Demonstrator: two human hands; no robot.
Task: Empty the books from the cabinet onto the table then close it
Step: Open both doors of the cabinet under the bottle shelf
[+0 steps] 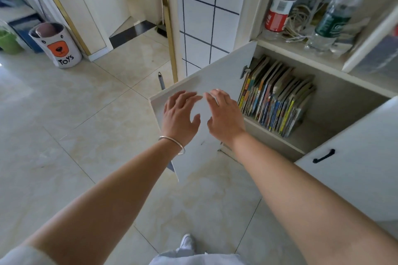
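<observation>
A row of thin colourful books (277, 97) stands leaning inside the low white cabinet (336, 101), on its bottom shelf. The cabinet's left door (215, 75) is swung wide open toward me. My left hand (179, 114), with a silver bangle on the wrist, hovers in front of that door with fingers spread. My right hand (224, 116) is beside it, fingers straight and relaxed, just left of the books. Neither hand holds anything. No table is in view.
The cabinet's right door (353, 157) with a black handle is shut. Two plastic bottles (280, 13) and tangled cables sit on the shelf above. A white "TOYS" bin (57, 45) stands at the left on the tiled floor. My shoe (187, 243) shows at the bottom.
</observation>
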